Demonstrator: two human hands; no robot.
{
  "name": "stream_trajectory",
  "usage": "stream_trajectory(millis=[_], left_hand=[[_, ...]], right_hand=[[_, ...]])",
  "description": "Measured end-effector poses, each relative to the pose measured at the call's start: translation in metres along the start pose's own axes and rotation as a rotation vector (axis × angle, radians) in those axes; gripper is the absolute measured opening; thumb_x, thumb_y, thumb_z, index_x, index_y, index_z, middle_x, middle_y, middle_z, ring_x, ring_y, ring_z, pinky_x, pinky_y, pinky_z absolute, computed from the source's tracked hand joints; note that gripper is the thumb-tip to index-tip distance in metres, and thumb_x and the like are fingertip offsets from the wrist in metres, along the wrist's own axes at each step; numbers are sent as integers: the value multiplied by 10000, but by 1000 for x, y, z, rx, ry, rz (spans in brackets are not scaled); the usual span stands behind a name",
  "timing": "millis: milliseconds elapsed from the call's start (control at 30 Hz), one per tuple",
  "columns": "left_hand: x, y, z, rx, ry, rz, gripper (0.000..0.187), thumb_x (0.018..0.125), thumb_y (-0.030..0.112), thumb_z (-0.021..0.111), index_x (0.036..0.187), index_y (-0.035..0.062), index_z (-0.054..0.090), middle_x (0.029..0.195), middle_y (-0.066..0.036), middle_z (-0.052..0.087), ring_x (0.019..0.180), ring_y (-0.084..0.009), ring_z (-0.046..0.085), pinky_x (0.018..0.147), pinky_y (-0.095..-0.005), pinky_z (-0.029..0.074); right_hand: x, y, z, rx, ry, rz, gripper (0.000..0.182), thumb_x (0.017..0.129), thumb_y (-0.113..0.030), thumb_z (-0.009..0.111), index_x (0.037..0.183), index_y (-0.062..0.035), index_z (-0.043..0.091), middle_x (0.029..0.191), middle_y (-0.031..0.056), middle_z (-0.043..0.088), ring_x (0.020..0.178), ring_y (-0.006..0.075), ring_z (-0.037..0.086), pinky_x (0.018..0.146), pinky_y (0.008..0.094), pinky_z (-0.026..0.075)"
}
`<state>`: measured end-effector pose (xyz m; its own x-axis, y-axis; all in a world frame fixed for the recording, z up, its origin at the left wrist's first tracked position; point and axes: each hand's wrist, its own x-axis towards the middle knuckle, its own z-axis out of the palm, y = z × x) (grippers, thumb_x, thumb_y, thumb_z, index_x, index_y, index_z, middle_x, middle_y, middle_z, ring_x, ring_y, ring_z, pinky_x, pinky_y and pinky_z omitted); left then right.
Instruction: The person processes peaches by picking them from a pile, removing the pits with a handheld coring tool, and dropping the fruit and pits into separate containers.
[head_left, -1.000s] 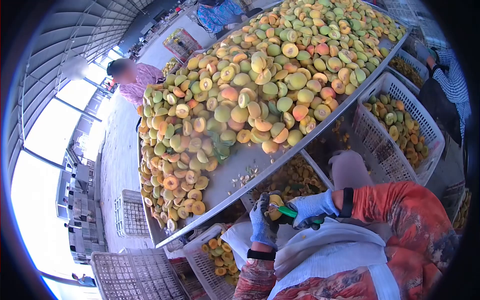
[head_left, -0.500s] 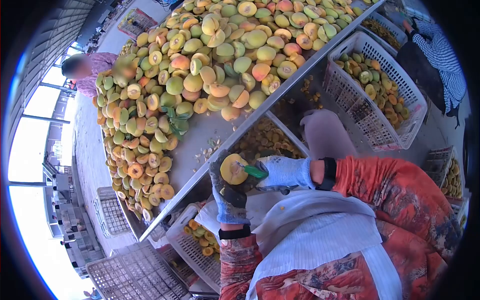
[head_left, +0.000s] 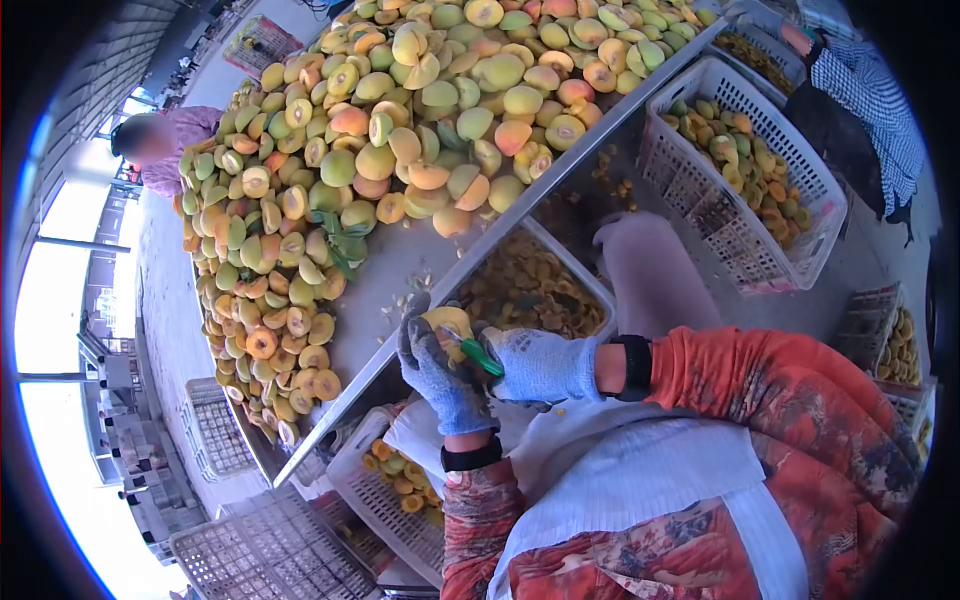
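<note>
My left hand, in a worn blue-grey glove, is closed around a peach half whose yellow flesh shows above the fingers. My right hand, gloved the same way, grips a small green-handled tool. Its tip reaches the peach half, and the exact shape of the working end is hidden. Both hands are close together just off the table edge. Below them stands a crate of peach scraps. Ahead, a large heap of halved peaches covers much of the metal table.
A crate of peach halves stands at right, and another crate sits at lower left beside my left forearm. Stacked crates are at the bottom left. One person is across the table; another person's checked sleeve shows at upper right.
Both hands have shifted slightly left with the peach half and tool. The left hand has turned, so the peach's cut face is less visible and the tool points more steeply.
</note>
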<state>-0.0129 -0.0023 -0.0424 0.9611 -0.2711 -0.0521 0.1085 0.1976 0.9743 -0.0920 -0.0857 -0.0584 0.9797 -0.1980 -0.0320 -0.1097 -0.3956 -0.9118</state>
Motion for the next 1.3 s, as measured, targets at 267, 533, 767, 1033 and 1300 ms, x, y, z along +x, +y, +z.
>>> stream_trajectory(millis=[267, 533, 767, 1033, 1300], left_hand=[[-5, -3, -13, 149, 26, 92, 309, 867, 188, 492, 1093, -22, 516, 1001, -99, 571, 853, -170, 555, 723, -284, 475], [-1, -1, -35, -53, -103, -137, 282, 837, 172, 507, 1028, -30, 554, 949, -94, 584, 800, -158, 567, 683, -271, 481], [15, -3, -30, 172, -42, -172, 396, 833, 287, 487, 1023, -56, 541, 894, -125, 559, 788, -186, 550, 696, -282, 463], [25, 11, -17, 293, -178, -102, 512, 828, 378, 468, 1055, -79, 506, 853, -148, 593, 734, -192, 574, 652, -279, 477], [30, 8, -13, 246, -255, -33, 548, 817, 397, 504, 1106, -67, 478, 848, -158, 591, 753, -196, 577, 644, -271, 482]], right_hand=[[-4, -26, -19, 184, -254, 161, 254, 692, -83, 547, 931, 0, 521, 604, 140, 559, 549, 247, 581, 473, 344, 448], [9, -18, -39, 496, -658, 389, 91, 679, -58, 566, 720, 16, 534, 543, 101, 505, 487, 215, 538, 405, 314, 420], [17, -13, -26, 298, -596, 328, 129, 702, -101, 599, 739, 18, 570, 557, 97, 520, 463, 187, 524, 410, 309, 432], [22, 8, -20, 1151, -703, 490, 254, 690, -80, 643, 887, 4, 506, 605, 70, 528, 411, 146, 510, 324, 251, 405], [2, 14, -8, 1546, -503, 548, 248, 706, -76, 636, 909, 0, 516, 625, 67, 534, 409, 136, 506, 325, 242, 399]])
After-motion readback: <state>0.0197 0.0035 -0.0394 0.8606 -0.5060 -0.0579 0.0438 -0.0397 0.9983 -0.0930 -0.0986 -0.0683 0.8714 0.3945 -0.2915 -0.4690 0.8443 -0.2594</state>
